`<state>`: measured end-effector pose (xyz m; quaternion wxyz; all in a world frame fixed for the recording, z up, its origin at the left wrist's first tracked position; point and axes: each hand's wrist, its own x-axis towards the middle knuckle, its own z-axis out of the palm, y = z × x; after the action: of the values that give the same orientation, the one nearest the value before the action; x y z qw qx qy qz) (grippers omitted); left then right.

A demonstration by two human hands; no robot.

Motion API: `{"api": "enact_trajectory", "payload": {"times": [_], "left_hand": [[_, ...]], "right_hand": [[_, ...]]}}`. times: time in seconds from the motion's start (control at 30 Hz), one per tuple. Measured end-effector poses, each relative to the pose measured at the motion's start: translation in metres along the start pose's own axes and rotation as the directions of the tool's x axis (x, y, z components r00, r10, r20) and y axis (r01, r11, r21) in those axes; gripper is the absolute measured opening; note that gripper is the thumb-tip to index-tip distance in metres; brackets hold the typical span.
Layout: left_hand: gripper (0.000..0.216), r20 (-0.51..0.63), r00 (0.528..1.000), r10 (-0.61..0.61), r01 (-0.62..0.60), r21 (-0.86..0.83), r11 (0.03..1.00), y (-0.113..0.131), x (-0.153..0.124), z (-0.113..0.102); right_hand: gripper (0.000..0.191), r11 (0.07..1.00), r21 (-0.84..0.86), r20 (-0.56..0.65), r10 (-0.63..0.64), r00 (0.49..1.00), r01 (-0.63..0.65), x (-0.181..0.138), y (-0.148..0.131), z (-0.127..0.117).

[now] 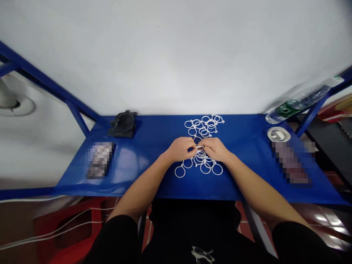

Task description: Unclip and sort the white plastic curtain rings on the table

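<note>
My left hand (pixel 182 149) and my right hand (pixel 214 149) meet over the middle of the blue table (pixel 154 146). Between their fingertips is a small white curtain ring (pixel 200 147), seen nearly edge-on, and both hands pinch it. Beneath and just in front of the fingers lies an overlapping heap of similar white rings (pixel 205 168), each with a small eyelet. One ring (pixel 180 171) rests apart at the near left. Beyond my hands is another loose cluster of rings (pixel 203 125). The fingers partly hide the held ring.
A crumpled black bag (pixel 122 124) and a blurred-out phone-like object (pixel 100 160) lie at left. At right are a tape roll (pixel 278 134), a clear bottle with a green label (pixel 302 101) and another blurred-out object (pixel 291 162). Blue frame bars flank the table; a white wall (pixel 176 58) stands behind.
</note>
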<state>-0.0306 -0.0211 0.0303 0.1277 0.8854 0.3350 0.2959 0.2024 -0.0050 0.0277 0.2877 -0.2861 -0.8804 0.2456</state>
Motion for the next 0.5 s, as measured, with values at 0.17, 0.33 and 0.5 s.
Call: {"api": "enact_trajectory", "payload": {"times": [0.17, 0.33, 0.5], "left_hand": [[0.02, -0.095, 0.994, -0.055, 0.06, 0.051, 0.997, -0.0055, -0.0013, -0.0065], [0.021, -0.08, 0.997, -0.01, 0.015, 0.061, 0.998, -0.0036, -0.002, -0.0041], [0.02, -0.038, 0.999, 0.015, -0.013, 0.034, 0.999, -0.0012, -0.001, -0.0015]], "right_hand": [[0.023, 0.998, 0.045, -0.053, 0.05, 0.997, -0.047, -0.0014, -0.0036, -0.0048], [0.017, 0.998, 0.035, -0.033, 0.061, 0.998, -0.059, -0.0005, -0.006, -0.004], [0.016, 1.0, 0.009, -0.022, 0.022, 1.0, -0.022, 0.0, -0.003, -0.0012]]}}
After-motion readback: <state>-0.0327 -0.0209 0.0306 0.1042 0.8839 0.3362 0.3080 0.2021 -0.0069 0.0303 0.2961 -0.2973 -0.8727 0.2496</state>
